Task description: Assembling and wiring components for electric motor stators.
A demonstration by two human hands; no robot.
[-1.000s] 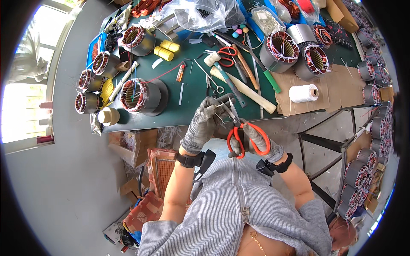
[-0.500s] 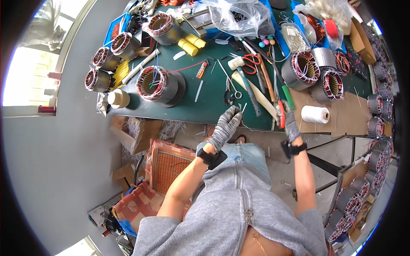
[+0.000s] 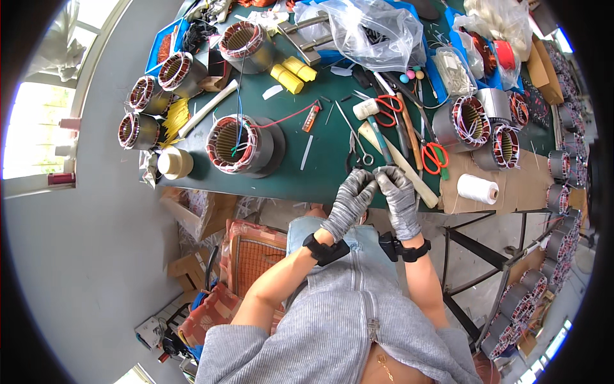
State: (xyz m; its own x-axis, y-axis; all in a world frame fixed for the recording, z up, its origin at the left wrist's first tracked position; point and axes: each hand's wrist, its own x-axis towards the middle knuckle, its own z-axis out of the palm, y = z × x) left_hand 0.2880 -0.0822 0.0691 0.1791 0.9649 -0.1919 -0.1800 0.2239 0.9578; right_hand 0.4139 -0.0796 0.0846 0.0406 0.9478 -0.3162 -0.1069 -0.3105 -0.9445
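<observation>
My left hand (image 3: 351,200) and my right hand (image 3: 399,200), both in grey gloves, meet in front of the table's near edge. Their fingers are pinched together, and whatever lies between them is too small to make out. Just beyond the fingertips are a mallet (image 3: 371,118) with a white head, a long pale wooden stick (image 3: 409,174) and small metal scissors (image 3: 362,152). Red-handled scissors (image 3: 436,159) rest on the table to the right of my right hand. A motor stator (image 3: 238,146) with copper windings and coloured wires stands at the left.
Several more stators (image 3: 246,46) stand at the back left and right (image 3: 465,121). A white thread spool (image 3: 478,189) lies on cardboard (image 3: 511,195) at the right. Yellow rolls (image 3: 287,78), a plastic bag (image 3: 374,32) and a second red-handled pair of scissors (image 3: 387,110) lie farther back.
My right hand has let go of the red-handled scissors, which now lie on the table. It has moved left to meet my left hand, which has shifted slightly right and nearer.
</observation>
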